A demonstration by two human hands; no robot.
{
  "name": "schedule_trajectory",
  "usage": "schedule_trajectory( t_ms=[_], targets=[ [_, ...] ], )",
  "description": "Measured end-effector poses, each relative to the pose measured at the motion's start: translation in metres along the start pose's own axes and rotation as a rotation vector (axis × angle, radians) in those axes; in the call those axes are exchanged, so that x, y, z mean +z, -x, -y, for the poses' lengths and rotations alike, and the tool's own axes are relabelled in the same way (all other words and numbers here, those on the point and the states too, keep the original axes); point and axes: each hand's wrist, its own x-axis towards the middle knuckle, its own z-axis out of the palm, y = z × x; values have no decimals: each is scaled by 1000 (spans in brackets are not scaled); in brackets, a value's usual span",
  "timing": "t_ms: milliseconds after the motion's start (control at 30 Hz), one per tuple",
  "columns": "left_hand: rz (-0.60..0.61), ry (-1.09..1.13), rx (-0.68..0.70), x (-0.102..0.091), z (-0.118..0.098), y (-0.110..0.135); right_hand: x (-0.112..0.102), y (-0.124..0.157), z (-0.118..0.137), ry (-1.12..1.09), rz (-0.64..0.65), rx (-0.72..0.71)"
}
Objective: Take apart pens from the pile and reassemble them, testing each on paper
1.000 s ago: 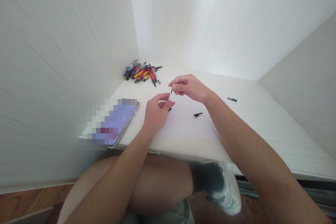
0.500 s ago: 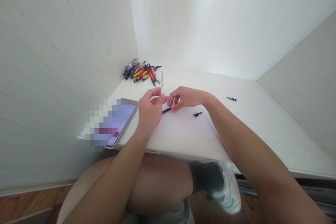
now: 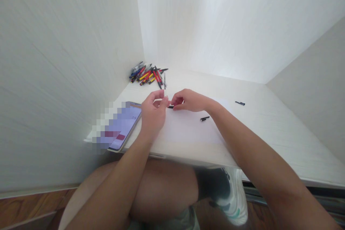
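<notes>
My left hand (image 3: 154, 109) is closed, its thumb and fingers pinching a thin pen refill (image 3: 165, 80) that stands upright, dark at its lower part and clear above. A whitish end shows at the fingertips. Close beside it, my right hand (image 3: 190, 100) is closed with thumb and fingers on a short black pen part (image 3: 170, 107). Most of that part is hidden by the fingers. Under both hands lies a white sheet of paper (image 3: 192, 129). A black pen cap (image 3: 205, 118) rests on the sheet, right of the hands.
Against the left wall sits a pile of pens (image 3: 147, 74) in red, yellow, blue and black. A phone (image 3: 124, 125) with a lit screen lies at the table's left front. Another black pen cap (image 3: 239, 103) is farther right on the white table (image 3: 269, 129).
My right thumb and fingers have closed on the black pen part, which has shifted up from where it lay. My left hand still holds the refill. The view has tilted slightly.
</notes>
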Motion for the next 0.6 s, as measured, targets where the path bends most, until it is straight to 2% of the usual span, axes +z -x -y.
schedule_trajectory(
  t_ms=[100,200,267,333,433,600],
  targets=[
    [50,-15,-21,1,3,3,-4,-3,-12,-161,-218,76],
    [111,-41,-29,4,9,6,-7,-6,-20,-501,-489,141],
    [128,-47,-34,6,12,8,-9,-7,-17,-752,-588,139],
    [131,-51,-38,7,14,9,-12,-7,-9,-951,-627,110],
    [129,-50,-53,7,13,10,-16,-4,6,-1133,-652,50],
    [160,-37,-77,7,11,12,-16,-1,17,-1192,-590,-23]
  ],
)
